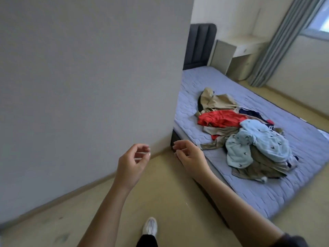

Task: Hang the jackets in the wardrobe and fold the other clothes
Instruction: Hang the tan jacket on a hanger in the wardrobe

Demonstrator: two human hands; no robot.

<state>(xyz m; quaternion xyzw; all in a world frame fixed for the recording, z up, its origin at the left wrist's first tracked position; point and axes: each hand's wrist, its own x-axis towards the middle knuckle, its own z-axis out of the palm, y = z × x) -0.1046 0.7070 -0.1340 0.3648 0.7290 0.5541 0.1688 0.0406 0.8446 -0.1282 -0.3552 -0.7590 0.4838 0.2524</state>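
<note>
Both of the person's hands are held out in the lower middle of the frame, empty, with fingers loosely curled. The left hand (pixel 132 160) hangs in front of a plain pale wall (pixel 85 77) that fills the left half of the frame; the right hand (pixel 189 156) is just beside it, near the corner of a bed (pixel 199 82), touching nothing. To the right of the hands, in the middle right of the frame, a heap of clothes (pixel 245 136) lies on the bed's bluish quilted cover: a tan garment (pixel 218 102) at the far end, a red garment (pixel 219 119) across the middle, a light blue garment with small dark marks (pixel 258 143) on top at the near end. Which pieces are jackets cannot be told. At the bottom centre a white shoe (pixel 150 227) stands on the yellowish floor (pixel 160 193). In the upper right are a dark padded headboard (pixel 200 45), a pale desk (pixel 238 50) and a grey curtain (pixel 283 40).
</note>
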